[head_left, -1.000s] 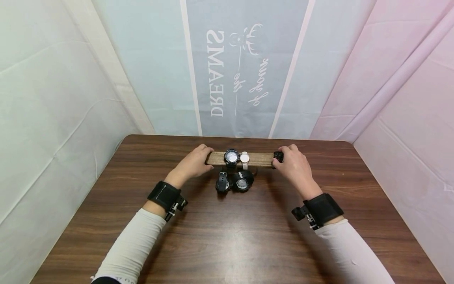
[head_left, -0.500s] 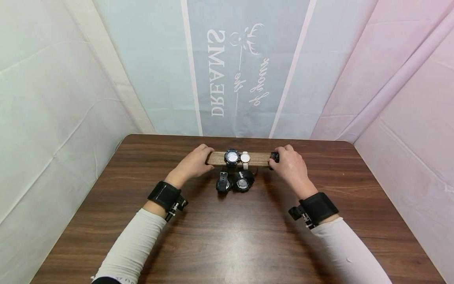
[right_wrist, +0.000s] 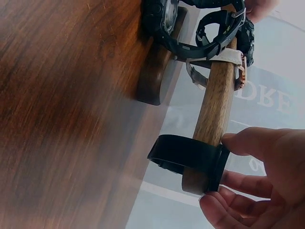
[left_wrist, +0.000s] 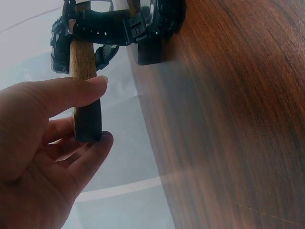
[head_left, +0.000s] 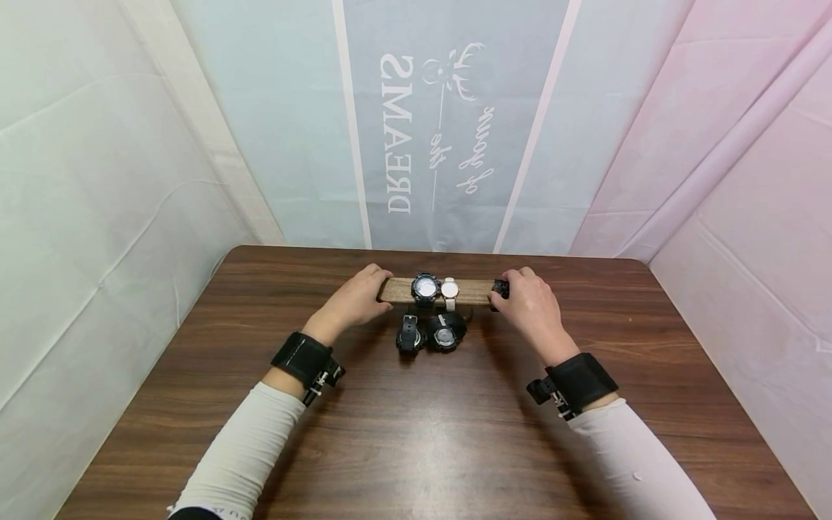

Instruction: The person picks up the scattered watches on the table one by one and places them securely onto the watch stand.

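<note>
A wooden watch stand's bar (head_left: 474,292) spans the space between my hands. My left hand (head_left: 351,297) grips its left end, thumb on one side and fingers on the other, as the left wrist view shows. Around the bar are a black watch (head_left: 425,287) and, beside it, a white-strapped watch (head_left: 449,290). My right hand (head_left: 533,305) pinches another black watch (head_left: 500,288), whose closed strap (right_wrist: 183,151) loops around the bar's right end in the right wrist view. Two more black watches (head_left: 409,335) lie in front, below the bar.
Under the bar runs the stand's dark wooden base (right_wrist: 153,83). Everything is on a brown wood-grain table (head_left: 429,433), close to its back edge. A printed curtain (head_left: 455,144) hangs behind it, and pale cloth walls (head_left: 117,217) rise at both sides.
My right hand has moved slightly left, carrying the black watch farther along the bar from its right end. The left hand and the other watches have stayed in place.
</note>
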Action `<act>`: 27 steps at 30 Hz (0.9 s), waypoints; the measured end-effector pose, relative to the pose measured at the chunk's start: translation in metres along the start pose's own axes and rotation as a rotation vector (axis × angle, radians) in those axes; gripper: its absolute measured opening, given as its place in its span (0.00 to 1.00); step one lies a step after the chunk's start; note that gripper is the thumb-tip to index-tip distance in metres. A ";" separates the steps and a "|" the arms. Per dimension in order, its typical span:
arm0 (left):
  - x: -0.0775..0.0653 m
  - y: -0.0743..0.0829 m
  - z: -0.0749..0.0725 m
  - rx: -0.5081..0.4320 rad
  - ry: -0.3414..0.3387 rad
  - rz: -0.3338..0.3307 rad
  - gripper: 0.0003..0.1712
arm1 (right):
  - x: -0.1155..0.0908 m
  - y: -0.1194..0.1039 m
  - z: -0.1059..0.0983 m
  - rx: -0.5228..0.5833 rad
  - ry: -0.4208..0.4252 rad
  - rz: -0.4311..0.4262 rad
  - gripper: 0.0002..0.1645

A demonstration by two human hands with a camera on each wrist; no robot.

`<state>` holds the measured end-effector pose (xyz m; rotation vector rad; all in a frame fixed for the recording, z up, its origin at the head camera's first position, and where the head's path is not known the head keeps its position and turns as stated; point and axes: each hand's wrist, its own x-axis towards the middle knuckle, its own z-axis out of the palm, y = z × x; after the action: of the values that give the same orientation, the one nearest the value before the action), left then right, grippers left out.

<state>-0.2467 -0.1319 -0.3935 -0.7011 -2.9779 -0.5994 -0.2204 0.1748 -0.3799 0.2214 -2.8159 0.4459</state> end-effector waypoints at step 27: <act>-0.001 0.001 0.000 0.012 -0.003 0.001 0.34 | 0.004 -0.019 -0.008 0.050 -0.268 -0.095 0.30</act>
<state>-0.2456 -0.1311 -0.3935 -0.7024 -2.9812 -0.5809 -0.2180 0.1593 -0.3658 0.4557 -3.0390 0.4989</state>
